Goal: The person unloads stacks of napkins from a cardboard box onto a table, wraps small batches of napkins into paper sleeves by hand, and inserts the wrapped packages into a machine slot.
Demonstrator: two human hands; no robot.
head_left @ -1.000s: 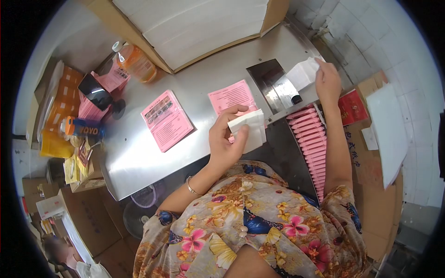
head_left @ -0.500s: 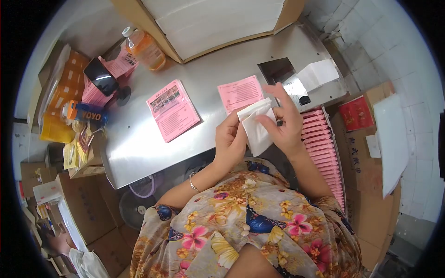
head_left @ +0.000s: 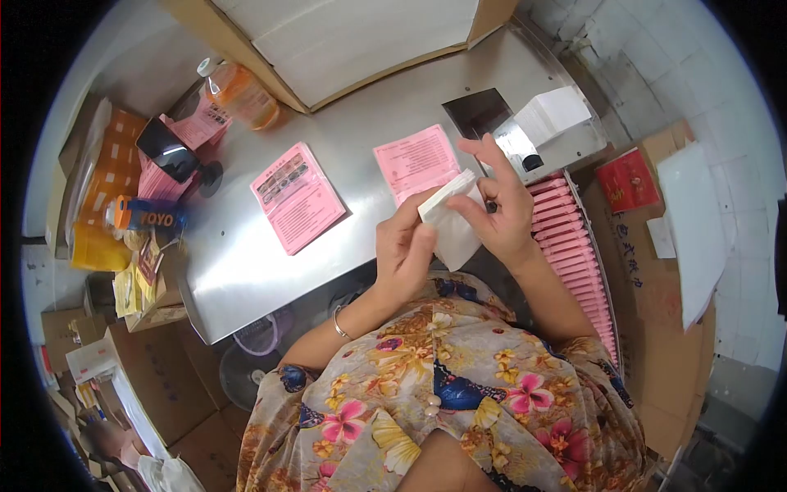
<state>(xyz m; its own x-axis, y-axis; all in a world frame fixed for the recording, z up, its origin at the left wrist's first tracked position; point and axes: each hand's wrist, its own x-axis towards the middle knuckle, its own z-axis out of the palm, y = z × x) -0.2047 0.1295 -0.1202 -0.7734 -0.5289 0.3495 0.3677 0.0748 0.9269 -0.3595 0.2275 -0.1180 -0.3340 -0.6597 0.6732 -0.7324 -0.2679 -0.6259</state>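
A small stack of folded white tissues [head_left: 456, 233] is held between my two hands above the table's front edge. My left hand [head_left: 403, 252] grips the stack's left side, thumb in front and fingers behind it. From the right, my right hand [head_left: 502, 211] pinches the stack's upper part with the thumb, while its index finger points upward. The layered edge of the tissues faces up. Just beyond my hands lies a pink printed sheet or packet [head_left: 416, 157]. A thicker pile of pink printed packets [head_left: 297, 197] rests farther left on the metal table [head_left: 238, 275].
Beside my right arm stands a long row of pink packets [head_left: 574, 258]. Behind it are a dark plate [head_left: 477, 113] and a white paper piece [head_left: 556, 113]. An orange drink bottle [head_left: 244, 97], a phone on a stand [head_left: 166, 151] and a blue YOYO pack [head_left: 156, 215] stand left.
The tissue stack has tipped so its layered top edge shows more and its broad face less. Both hands keep their hold. The whole view has shifted slightly.
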